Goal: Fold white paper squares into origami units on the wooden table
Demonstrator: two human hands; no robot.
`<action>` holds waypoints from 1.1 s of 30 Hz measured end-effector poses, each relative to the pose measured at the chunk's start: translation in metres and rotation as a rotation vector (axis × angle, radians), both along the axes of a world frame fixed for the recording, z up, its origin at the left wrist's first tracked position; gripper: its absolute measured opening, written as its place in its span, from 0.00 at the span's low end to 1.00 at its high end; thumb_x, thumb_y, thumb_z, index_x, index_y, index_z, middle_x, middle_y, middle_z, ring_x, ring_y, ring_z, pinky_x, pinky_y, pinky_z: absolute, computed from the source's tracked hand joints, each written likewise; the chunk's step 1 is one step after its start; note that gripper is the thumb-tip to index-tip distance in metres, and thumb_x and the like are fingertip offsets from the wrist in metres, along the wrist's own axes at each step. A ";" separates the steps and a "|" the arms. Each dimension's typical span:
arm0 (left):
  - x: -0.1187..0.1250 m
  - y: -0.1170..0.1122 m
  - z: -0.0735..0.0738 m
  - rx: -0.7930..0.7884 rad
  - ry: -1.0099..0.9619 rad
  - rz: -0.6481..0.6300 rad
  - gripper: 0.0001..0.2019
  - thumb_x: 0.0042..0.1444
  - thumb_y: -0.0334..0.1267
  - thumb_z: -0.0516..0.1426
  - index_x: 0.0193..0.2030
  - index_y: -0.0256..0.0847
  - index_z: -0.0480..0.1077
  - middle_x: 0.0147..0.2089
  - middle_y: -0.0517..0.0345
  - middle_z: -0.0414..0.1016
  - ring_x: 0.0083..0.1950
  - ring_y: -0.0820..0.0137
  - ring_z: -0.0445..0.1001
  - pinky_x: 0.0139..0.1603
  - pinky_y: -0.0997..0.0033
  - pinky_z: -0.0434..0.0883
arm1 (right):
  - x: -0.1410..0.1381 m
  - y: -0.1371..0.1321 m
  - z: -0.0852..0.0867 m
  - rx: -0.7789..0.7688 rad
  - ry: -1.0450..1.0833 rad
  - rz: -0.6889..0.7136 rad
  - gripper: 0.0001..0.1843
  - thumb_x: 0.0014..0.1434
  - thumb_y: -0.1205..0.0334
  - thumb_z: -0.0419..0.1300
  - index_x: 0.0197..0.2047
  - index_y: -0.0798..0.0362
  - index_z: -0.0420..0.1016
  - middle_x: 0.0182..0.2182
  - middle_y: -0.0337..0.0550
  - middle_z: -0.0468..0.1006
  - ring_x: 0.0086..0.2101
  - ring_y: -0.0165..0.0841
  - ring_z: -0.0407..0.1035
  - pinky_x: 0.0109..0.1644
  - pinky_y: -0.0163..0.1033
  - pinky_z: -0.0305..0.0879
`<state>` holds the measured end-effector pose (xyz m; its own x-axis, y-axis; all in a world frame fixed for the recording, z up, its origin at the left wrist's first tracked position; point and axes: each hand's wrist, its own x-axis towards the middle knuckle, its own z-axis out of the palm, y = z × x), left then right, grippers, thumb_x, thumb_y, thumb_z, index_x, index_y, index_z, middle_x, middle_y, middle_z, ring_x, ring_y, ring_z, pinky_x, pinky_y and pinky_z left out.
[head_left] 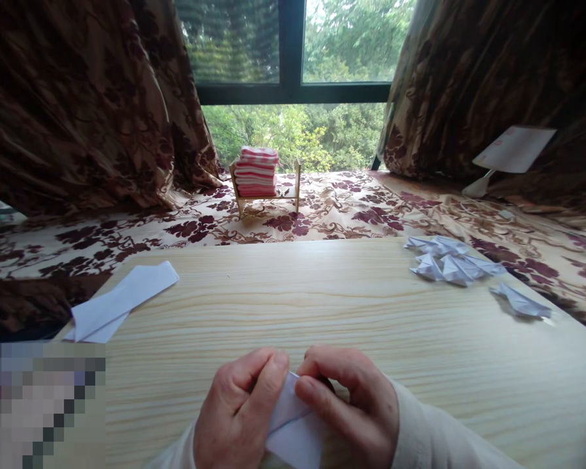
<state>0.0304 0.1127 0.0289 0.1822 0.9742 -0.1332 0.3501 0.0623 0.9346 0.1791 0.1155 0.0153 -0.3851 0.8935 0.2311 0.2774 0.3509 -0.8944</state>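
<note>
A folded white sheet of paper (295,433) is held between my two hands above the near edge of the wooden table (254,299). My left hand (241,407) pinches its upper left edge, thumb on top. My right hand (354,400) pinches the upper right edge between thumb and forefinger. A slanting fold line crosses the paper, and its lower part hangs toward me. The other fingers of both hands are curled and partly hidden.
Flat white paper strips (127,299) lie at the table's left. Several folded paper pieces (452,260) are grouped at the far right, with another folded piece (522,303) nearer. Beyond the table, a small wooden rack (297,185) holds folded pink-striped cloths (256,172); a white lamp (515,150) stands right.
</note>
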 end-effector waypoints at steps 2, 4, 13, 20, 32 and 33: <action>0.001 0.000 0.002 -0.016 0.012 -0.003 0.15 0.53 0.45 0.48 0.21 0.39 0.59 0.20 0.65 0.54 0.23 0.76 0.56 0.24 0.77 0.56 | 0.000 0.001 0.000 -0.040 0.012 -0.033 0.16 0.56 0.58 0.50 0.20 0.56 0.65 0.16 0.34 0.59 0.20 0.24 0.55 0.22 0.30 0.51; 0.002 0.000 0.004 0.005 0.040 -0.012 0.12 0.52 0.43 0.49 0.23 0.39 0.62 0.21 0.64 0.57 0.24 0.76 0.57 0.24 0.77 0.57 | -0.001 0.003 0.000 -0.099 0.036 -0.058 0.15 0.55 0.57 0.51 0.21 0.56 0.65 0.15 0.34 0.60 0.19 0.24 0.55 0.21 0.29 0.50; -0.002 0.000 0.008 -0.010 -0.041 0.009 0.13 0.52 0.42 0.50 0.20 0.39 0.61 0.20 0.64 0.55 0.23 0.76 0.56 0.23 0.77 0.56 | -0.001 0.002 -0.002 -0.006 0.037 -0.068 0.10 0.55 0.64 0.50 0.25 0.55 0.67 0.19 0.36 0.63 0.23 0.26 0.59 0.26 0.30 0.55; -0.004 0.004 0.006 0.081 0.035 -0.003 0.12 0.52 0.42 0.51 0.24 0.39 0.67 0.23 0.62 0.64 0.26 0.74 0.63 0.27 0.78 0.60 | 0.005 0.011 -0.005 -0.017 0.075 -0.066 0.09 0.54 0.63 0.53 0.25 0.56 0.69 0.18 0.36 0.66 0.21 0.25 0.59 0.24 0.29 0.56; -0.007 0.003 -0.001 0.089 0.115 -0.067 0.13 0.52 0.44 0.51 0.23 0.40 0.68 0.23 0.60 0.66 0.27 0.73 0.65 0.28 0.77 0.61 | 0.002 0.013 -0.006 -0.248 0.180 -0.050 0.13 0.53 0.56 0.55 0.25 0.58 0.69 0.18 0.37 0.65 0.21 0.26 0.59 0.23 0.30 0.55; -0.006 0.002 -0.001 0.093 0.113 -0.077 0.14 0.53 0.44 0.51 0.23 0.40 0.68 0.23 0.60 0.66 0.27 0.73 0.65 0.28 0.77 0.61 | 0.001 0.012 -0.005 -0.229 0.173 -0.047 0.12 0.53 0.57 0.55 0.25 0.57 0.68 0.18 0.37 0.64 0.21 0.25 0.58 0.23 0.30 0.55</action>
<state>0.0239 0.1148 0.0280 0.2459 0.9670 -0.0671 0.4537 -0.0536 0.8895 0.1797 0.1272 0.0106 -0.3142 0.9460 0.0801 0.1252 0.1249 -0.9842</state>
